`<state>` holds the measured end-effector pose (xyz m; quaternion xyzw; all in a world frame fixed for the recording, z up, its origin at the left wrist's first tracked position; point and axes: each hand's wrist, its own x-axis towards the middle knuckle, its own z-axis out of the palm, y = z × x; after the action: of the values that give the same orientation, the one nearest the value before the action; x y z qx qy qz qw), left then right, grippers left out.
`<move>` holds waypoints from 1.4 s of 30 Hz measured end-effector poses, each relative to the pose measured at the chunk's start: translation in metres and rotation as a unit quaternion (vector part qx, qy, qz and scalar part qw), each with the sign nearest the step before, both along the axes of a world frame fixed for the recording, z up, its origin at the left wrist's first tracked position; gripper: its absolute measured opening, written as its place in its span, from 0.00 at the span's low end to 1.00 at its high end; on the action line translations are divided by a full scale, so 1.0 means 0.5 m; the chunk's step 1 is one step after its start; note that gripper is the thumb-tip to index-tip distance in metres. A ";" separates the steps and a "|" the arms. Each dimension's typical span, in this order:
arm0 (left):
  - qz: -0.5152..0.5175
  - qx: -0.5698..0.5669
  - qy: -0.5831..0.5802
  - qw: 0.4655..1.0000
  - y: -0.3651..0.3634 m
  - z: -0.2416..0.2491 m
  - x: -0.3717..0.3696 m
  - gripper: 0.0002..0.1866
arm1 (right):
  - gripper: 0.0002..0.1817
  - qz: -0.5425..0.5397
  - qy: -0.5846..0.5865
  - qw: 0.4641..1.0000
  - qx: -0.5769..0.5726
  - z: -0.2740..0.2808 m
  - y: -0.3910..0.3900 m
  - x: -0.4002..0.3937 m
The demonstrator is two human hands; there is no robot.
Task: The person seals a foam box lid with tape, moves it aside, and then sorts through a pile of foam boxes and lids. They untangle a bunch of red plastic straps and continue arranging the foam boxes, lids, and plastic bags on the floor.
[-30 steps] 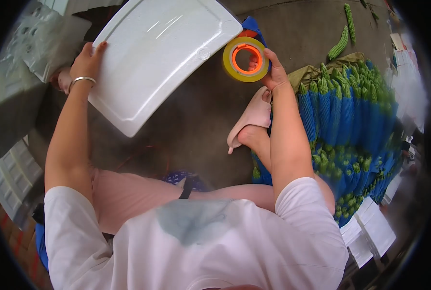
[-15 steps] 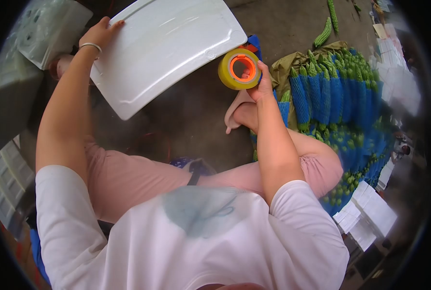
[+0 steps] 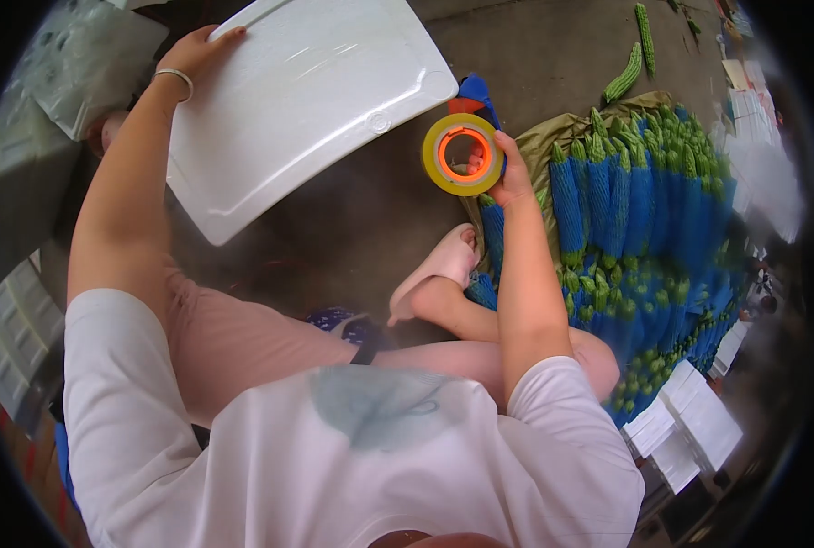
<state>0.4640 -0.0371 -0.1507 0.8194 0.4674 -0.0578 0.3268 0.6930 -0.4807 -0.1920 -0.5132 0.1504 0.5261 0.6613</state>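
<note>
From the clasping left hand [image 3: 191,55], the white foam-like panel [image 3: 311,102] might be knocked by the yellow tape roll [image 3: 431,164] gripped in the right hand [image 3: 511,172].

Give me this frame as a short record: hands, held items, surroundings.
left_hand: left hand grips an edge of the white foam panel; box or lid, can't tell
right_hand: right hand holds the tape roll, fingertips showing through its core
tape_roll: yellow, orange core; blue-and-red part just behind it
gourds: green, rows in blue netting, on the right
loose_gourds: on the floor, beyond the netted rows
footwear: pink slipper on a foot
</note>
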 end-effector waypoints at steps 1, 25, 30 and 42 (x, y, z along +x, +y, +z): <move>-0.002 0.029 0.009 1.000 -0.002 -0.005 -0.001 0.42 | 0.29 0.015 -0.012 0.999 0.045 0.001 -0.015 -0.006; 0.309 -0.166 -0.163 0.922 -0.108 -0.007 -0.013 0.36 | 0.20 0.226 -0.020 0.966 0.123 0.028 0.350 0.247; 0.317 -0.185 -0.221 0.904 -0.084 -0.056 -0.043 0.32 | 0.27 0.108 -0.044 0.990 0.082 -0.026 0.148 0.154; 0.269 -0.174 -0.216 0.922 -0.103 -0.019 -0.030 0.36 | 0.36 -0.007 0.065 0.996 0.058 0.064 -0.068 -0.437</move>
<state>0.4488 -0.0884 -0.1603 0.5855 0.5709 0.1301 0.5607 0.4745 -0.5146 -0.1601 -0.4371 0.1659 0.5620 0.6824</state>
